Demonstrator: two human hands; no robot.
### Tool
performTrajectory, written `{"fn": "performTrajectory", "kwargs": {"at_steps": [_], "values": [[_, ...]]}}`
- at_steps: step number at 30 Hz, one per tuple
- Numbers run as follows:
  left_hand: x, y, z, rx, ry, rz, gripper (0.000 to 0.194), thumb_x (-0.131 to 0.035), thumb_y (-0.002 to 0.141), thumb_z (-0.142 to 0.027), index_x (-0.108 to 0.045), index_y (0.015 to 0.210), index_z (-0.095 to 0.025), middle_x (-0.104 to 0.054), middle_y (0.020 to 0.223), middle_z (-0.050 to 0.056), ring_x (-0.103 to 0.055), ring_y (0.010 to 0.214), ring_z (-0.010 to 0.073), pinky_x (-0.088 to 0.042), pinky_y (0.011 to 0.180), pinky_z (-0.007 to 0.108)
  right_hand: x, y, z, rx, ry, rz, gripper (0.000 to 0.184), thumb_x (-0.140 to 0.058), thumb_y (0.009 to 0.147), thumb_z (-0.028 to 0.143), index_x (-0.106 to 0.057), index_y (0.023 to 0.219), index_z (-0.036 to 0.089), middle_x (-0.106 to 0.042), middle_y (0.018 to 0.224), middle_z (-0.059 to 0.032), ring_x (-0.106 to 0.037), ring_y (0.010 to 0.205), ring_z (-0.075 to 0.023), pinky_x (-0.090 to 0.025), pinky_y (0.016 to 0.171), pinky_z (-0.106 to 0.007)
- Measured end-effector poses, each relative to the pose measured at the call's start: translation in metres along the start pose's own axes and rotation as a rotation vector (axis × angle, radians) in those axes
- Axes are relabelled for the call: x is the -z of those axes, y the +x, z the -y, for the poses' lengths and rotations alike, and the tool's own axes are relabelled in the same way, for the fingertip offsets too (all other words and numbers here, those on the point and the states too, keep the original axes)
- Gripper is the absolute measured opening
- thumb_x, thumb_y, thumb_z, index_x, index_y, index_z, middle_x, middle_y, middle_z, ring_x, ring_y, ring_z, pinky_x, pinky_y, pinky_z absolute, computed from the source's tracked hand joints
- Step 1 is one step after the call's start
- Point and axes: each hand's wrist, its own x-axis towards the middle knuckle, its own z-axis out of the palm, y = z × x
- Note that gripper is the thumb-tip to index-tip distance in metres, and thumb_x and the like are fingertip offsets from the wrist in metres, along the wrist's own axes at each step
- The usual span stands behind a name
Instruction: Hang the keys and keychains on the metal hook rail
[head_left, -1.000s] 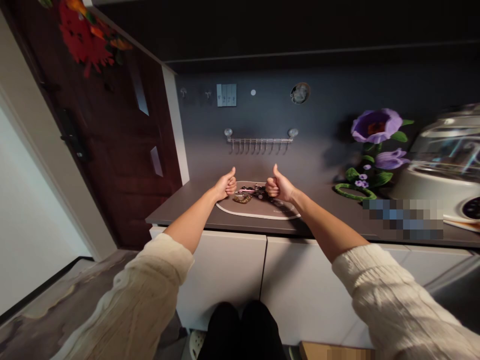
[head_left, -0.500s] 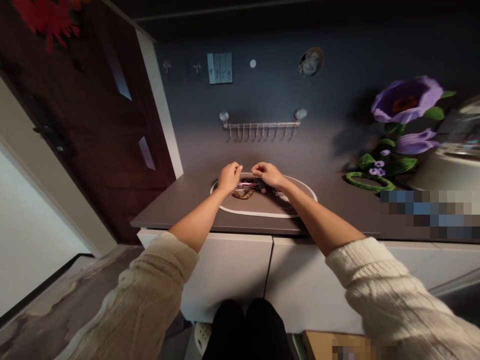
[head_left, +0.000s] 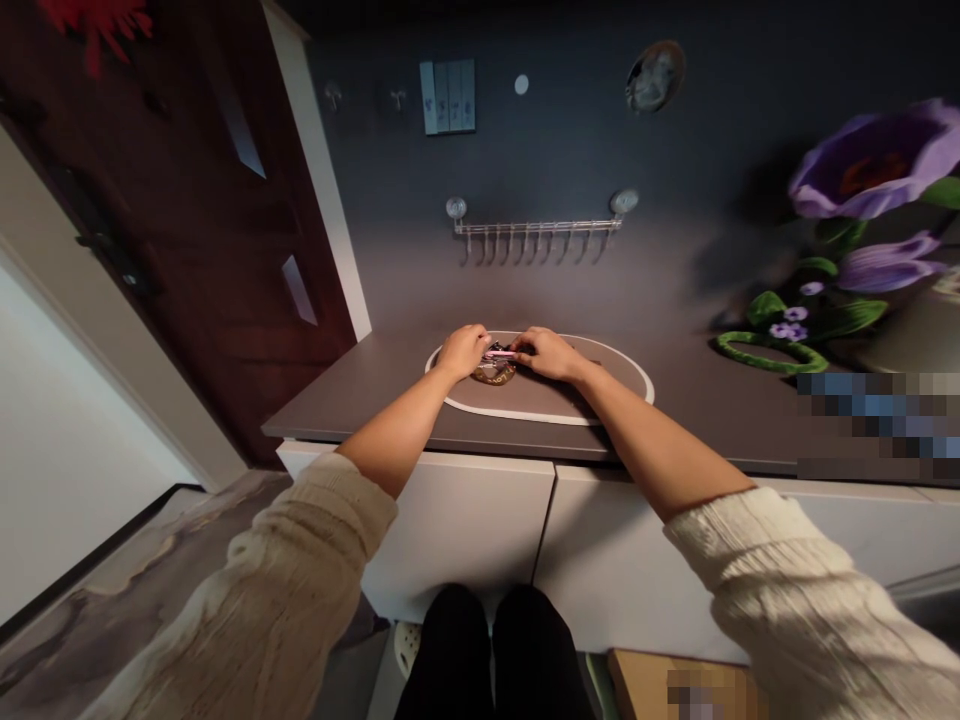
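We seemingly reached for the pink strip [head_left: 500,354], left hand [head_left: 463,353] and right hand [head_left: 547,354] curled, their grip unclear, needing a careful pinch.

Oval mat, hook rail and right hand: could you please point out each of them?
Oval mat [head_left: 529,402]: head view, bare brown surface near its front edge.
Hook rail [head_left: 540,227]: head view, middle of its bar.
Right hand [head_left: 551,353]: head view, back of it.
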Motion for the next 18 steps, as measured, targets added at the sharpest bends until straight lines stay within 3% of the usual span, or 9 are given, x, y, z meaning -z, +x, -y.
{"fn": "performTrajectory", "kwargs": {"at_steps": [9,18], "values": [[-0.0010,-0.0006,-0.0018,-0.038,0.001,0.036,0.022,-0.040,0.085,-0.025,-0.059,0.078,-0.018,-0.062,0.086,0.007,-0.053,0.083,0.0176,-0.038,0.075,0.028,-0.0091,0.0014,-0.0061,-0.021,-0.093,-0.008,0.020,-0.053,0.079,0.025,-0.065,0.091,0.014,-0.059,0.087,-0.0091,-0.053,0.079,-0.0154,-0.039,0.074,-0.024],[0.0013,-0.0003,-0.0046,0.046,0.000,-0.047,0.024,-0.035,0.088,-0.029,-0.057,0.090,-0.018,-0.062,0.092,0.008,-0.055,0.086,0.0184,-0.039,0.076,0.029,-0.0041,0.0004,-0.0008,-0.167,0.107,-0.127,0.015,-0.056,0.077,0.026,-0.064,0.080,0.014,-0.062,0.081,-0.0055,-0.052,0.071,-0.0121,-0.039,0.068,-0.022]]}}
